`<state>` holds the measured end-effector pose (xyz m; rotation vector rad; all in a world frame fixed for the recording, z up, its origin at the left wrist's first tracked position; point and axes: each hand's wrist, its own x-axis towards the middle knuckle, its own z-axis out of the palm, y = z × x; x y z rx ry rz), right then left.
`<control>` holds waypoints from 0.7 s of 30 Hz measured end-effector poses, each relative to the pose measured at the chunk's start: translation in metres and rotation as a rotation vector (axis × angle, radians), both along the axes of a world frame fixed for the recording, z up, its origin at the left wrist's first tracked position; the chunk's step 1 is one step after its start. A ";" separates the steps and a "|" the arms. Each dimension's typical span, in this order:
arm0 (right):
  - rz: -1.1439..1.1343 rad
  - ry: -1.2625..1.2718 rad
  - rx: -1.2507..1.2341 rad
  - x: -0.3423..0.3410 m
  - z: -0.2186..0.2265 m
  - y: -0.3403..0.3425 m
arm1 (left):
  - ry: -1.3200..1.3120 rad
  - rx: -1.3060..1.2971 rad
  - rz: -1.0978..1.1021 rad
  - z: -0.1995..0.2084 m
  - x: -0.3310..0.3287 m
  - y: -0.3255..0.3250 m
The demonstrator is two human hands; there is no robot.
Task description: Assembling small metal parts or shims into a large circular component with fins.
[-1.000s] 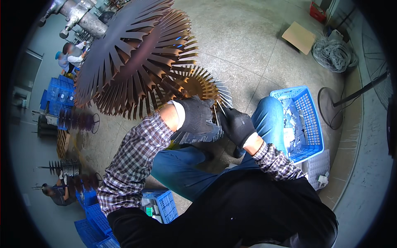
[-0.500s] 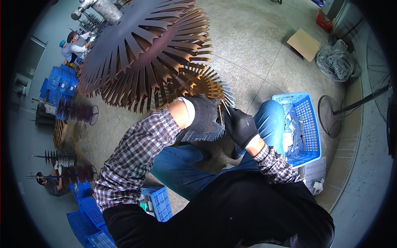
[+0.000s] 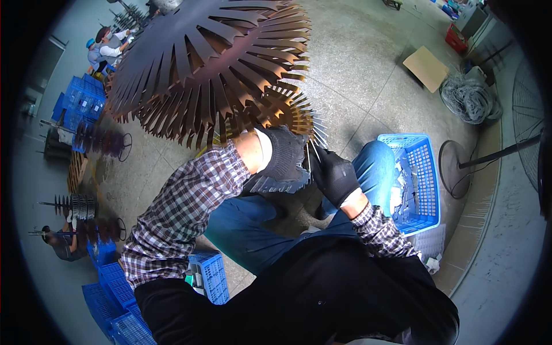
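My left hand (image 3: 284, 152), in a dark grey knit glove, is curled at the lower edge of a pronged wheel, its fingertips mostly hidden. My right hand (image 3: 335, 174), in a black glove, closes with thumb and fingers together beside thin pale metal strips (image 3: 315, 150); what it grips is too small to make out. Above my hands is a smaller brownish wheel (image 3: 293, 118) with many radiating prongs, overhung by larger dark slotted discs (image 3: 213, 63). Flat grey metal pieces (image 3: 276, 185) project below my left hand.
A blue basket (image 3: 438, 190) holding grey flat pieces stands by my right knee. Another blue basket (image 3: 215, 279) is at my left. Farther right are a fan stand (image 3: 454, 164), coiled wire (image 3: 468, 98) and cardboard (image 3: 425, 68). Co-workers (image 3: 106, 49) sit at far left near blue crates (image 3: 83, 100).
The view has shifted slightly, and the large discs appear a little farther right and higher. Both hands keep nearly the same place and pose at the smaller wheel.
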<state>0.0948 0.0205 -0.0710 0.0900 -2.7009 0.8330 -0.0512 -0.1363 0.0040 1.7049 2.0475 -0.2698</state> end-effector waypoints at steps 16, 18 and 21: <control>-0.020 0.017 -0.119 0.003 -0.006 0.000 | -0.013 0.035 0.111 0.012 0.010 0.001; -0.016 0.013 -0.110 0.003 -0.006 0.000 | -0.005 0.041 0.120 0.016 0.012 0.001; 0.002 0.008 -0.115 0.003 -0.008 0.002 | -0.042 0.029 0.191 0.030 0.016 -0.002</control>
